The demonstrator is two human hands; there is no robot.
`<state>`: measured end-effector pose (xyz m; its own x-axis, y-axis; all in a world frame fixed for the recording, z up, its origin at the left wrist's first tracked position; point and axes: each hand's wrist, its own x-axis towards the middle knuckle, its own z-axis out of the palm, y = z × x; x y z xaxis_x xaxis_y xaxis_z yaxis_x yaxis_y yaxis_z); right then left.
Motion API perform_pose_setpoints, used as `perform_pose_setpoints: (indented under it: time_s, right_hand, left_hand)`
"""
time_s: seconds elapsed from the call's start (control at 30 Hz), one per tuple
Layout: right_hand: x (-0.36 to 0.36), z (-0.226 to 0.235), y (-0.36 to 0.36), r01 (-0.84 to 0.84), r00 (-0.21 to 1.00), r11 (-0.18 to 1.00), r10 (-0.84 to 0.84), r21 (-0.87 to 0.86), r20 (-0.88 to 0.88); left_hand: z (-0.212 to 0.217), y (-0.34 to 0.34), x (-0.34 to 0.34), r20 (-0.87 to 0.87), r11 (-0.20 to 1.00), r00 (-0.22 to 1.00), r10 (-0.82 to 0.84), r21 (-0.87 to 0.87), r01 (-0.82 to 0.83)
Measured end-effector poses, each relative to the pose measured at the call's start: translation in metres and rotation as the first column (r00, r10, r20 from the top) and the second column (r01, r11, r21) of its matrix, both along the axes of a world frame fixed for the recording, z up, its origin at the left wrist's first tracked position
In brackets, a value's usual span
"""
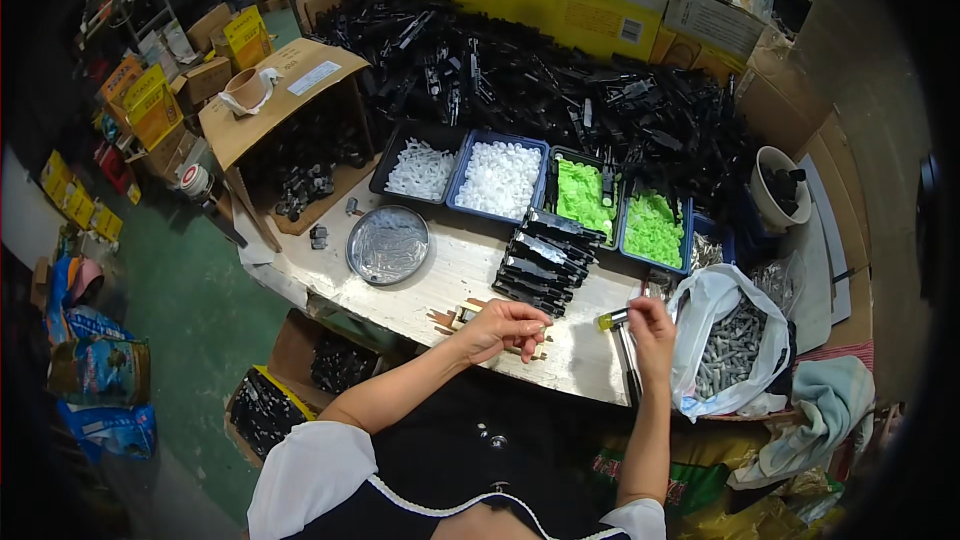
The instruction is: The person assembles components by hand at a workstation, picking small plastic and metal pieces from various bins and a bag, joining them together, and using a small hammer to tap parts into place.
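A brown cup [244, 91] and a crumpled white cloth [266, 90] sat on an open cardboard box [285, 58], with a white-lidded jar [192, 178] just beside it. Farther left, yellow boxes [153, 108] stood near the green floor [190, 290], beside blue bags [112, 430]. A pale towel [830, 402] draped at the right.

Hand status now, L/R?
Left hand: fingers curled; can't tell if it pinches anything small.
Right hand: closed, holding a yellow-and-black tool.

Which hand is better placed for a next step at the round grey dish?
Probably the left hand: it is nearer the dish, while the right hand is farther off, holding a yellow-ended tool. Whether the left pinches something small is unclear.
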<state>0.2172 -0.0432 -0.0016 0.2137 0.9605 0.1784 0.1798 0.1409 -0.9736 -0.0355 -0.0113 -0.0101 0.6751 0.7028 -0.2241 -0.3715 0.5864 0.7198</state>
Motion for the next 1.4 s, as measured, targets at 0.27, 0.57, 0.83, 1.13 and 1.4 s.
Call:
perform_pose_setpoints:
  time_s: [0.27, 0.57, 0.83, 1.13, 1.4]
  right_hand:
    - [-0.061, 0.000, -0.008, -0.190, 0.980, 0.981, 0.191, 0.029, -0.053]
    - [-0.069, -0.006, -0.010, -0.216, 0.955, 0.976, 0.214, 0.015, -0.203]
    - [-0.073, -0.004, -0.017, -0.202, 0.942, 0.978, 0.211, 0.060, -0.263]
    - [-0.078, -0.003, -0.007, -0.171, 0.962, 0.979, 0.190, 0.110, -0.197]
    - [-0.087, -0.002, -0.006, -0.224, 0.902, 0.967, 0.254, 0.125, -0.350]
  left_hand:
    - [-0.009, -0.012, 0.003, 0.011, 0.997, 1.000, -0.008, 0.078, 0.007]
    - [-0.009, -0.011, 0.005, -0.076, 0.992, 0.995, 0.060, 0.116, -0.051]
    - [-0.005, -0.021, 0.005, -0.089, 0.992, 0.996, 0.023, 0.124, -0.012]
    - [-0.004, -0.019, 0.003, -0.159, 0.992, 0.987, -0.005, 0.127, 0.025]
    - [-0.007, -0.014, 0.003, -0.116, 0.988, 0.993, -0.020, 0.150, 0.038]
